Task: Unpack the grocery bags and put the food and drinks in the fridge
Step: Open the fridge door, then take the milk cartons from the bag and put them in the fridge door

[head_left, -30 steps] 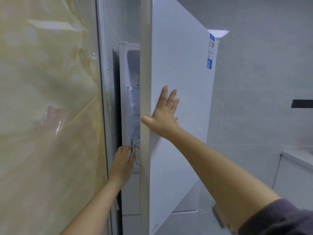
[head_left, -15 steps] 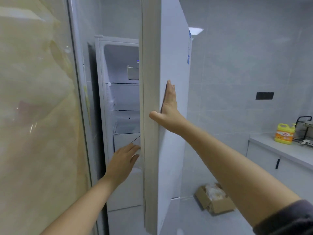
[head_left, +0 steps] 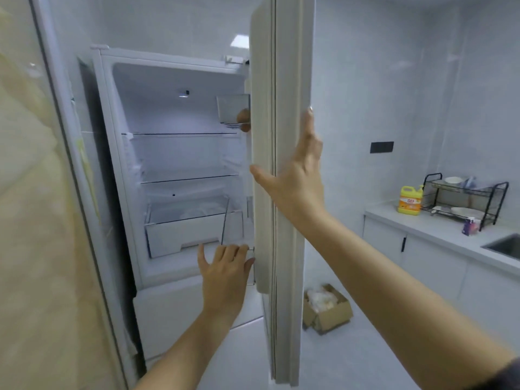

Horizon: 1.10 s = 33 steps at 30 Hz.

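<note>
Fridge (head_left: 180, 114): white, left of centre against tiled wall; upper compartment open, lit inside.
Door (head_left: 292, 220): swung out on right-side hinge, seen edge-on mid-frame, gasket edge facing camera.
Right hand (head_left: 298, 181): open, palm flat on door's outer face near its edge, fingers straight and pointing up, thumb spread across the gasket edge.
Left hand (head_left: 225, 274): open, fingers loosely spread, held at the door's lower inner corner; fingertips at the door edge, contact cannot tell.
Shelves (head_left: 183, 133): two glass shelves, one above the other, in the upper compartment.
Drawer (head_left: 183, 235): clear-fronted, at the bottom of the compartment under the lower shelf, closed; pale shape inside, too blurred to name.
Door bin (head_left: 232, 109): clear, high on the door's inner side.
Lower door (head_left: 183, 313): closed, just under the open compartment.
Glass panel (head_left: 28, 192): far left, beside the fridge, yellowish reflections.
Box (head_left: 334, 316): cardboard, open, on the floor right of the door, pale contents.
Counter (head_left: 422, 229): grey, right side, white cabinets below.
Bottle (head_left: 410, 199): yellow, orange label, upright on counter, just left of the rack.
Rack (head_left: 464, 198): black wire, two tiers, dishes on it, at back of counter.
Sink (head_left: 503, 246): set in counter, far right edge, partly cut off.
Wall plate (head_left: 381, 147): black, on tiles above the counter.
</note>
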Tool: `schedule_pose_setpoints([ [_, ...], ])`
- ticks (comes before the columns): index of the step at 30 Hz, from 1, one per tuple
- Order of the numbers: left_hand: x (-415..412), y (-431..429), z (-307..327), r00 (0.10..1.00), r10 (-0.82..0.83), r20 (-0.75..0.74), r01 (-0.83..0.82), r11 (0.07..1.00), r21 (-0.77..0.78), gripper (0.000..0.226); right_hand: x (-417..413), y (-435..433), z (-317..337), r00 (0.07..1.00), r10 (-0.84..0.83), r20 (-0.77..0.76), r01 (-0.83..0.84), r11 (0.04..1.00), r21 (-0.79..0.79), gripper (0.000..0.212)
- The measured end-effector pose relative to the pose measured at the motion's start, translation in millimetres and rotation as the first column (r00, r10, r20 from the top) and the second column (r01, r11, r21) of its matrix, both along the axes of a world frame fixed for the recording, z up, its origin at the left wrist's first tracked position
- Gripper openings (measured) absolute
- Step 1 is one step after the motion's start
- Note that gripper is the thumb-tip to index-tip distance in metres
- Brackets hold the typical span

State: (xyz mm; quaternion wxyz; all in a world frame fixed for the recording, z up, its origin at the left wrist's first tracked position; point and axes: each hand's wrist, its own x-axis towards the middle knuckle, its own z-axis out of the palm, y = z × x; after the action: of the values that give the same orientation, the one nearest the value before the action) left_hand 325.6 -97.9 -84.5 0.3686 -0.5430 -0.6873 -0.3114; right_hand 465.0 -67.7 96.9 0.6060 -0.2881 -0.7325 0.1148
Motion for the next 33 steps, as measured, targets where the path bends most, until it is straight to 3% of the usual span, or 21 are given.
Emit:
schedule_pose_setpoints([
  [7,57.5,16.3,9.2,0.994,-0.045,-0.101,0.034,0.993,-0.116,0.032,43.2,27.4,-12.9,0.941,-0.329,0.085,0.335,0.939,-0.074,0.113],
  [16,82.8,45.3,20.6,0.97,-0.175,-0.171,0.14,0.97,-0.199,0.027,90.4,73.4,-29.6,0.975,-0.218,-0.052,0.212,0.973,-0.093,0.097],
  [18,84.7,49.5,25.3,0.951,-0.286,-0.116,0.251,0.936,-0.245,0.03,97.6,80.7,-29.2,0.977,-0.202,-0.069,0.193,0.975,-0.11,0.096],
  [21,74.3,53.1,38.6,0.911,-0.402,0.089,0.406,0.839,-0.362,0.058,111.8,91.8,-28.3,0.981,-0.177,-0.077,0.167,0.977,-0.131,0.094],
  [26,44.1,79.6,48.2,0.868,-0.477,0.14,0.49,0.772,-0.405,0.084,136.3,120.6,-29.2,0.983,-0.15,-0.108,0.134,0.981,-0.14,0.092],
  [30,40.8,110.2,42.0,0.824,-0.477,0.304,0.565,0.66,-0.495,0.081,159.0,146.6,-29.6,0.99,-0.087,-0.109,0.069,0.985,-0.16,0.09],
  [33,59.1,130.9,35.3,0.803,-0.435,0.408,0.587,0.699,-0.408,0.059,174.8,166.6,-29.4,0.993,-0.059,-0.107,0.04,0.985,-0.167,0.088],
])
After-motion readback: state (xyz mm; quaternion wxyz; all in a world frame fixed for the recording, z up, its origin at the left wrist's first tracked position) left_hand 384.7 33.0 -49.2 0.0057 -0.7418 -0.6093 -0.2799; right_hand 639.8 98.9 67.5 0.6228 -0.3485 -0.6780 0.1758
